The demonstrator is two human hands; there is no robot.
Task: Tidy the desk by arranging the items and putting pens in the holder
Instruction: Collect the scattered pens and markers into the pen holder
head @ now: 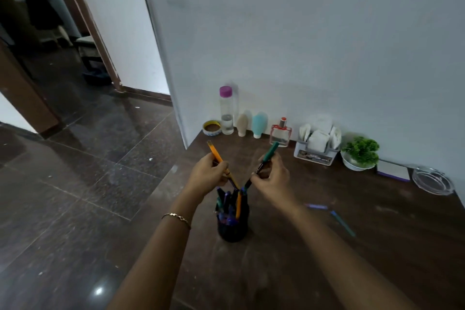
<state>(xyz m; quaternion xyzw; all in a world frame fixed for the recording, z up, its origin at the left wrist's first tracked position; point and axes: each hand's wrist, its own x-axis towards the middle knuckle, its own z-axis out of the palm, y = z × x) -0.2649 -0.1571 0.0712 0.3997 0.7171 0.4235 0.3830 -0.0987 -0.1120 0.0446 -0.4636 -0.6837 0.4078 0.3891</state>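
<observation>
A dark pen holder stands on the brown desk, filled with several pens. My left hand pinches an orange pen, tilted with its lower tip at the holder's mouth. My right hand pinches a green pen, also slanted down into the holder. Both hands hover just above the holder. Two blue pens lie loose on the desk to the right.
Along the wall stand a tape roll, a clear bottle with a pink cap, two small bottles, a perfume bottle, a tissue holder, a potted plant, a notepad and a glass ashtray. The desk's left edge drops to dark floor.
</observation>
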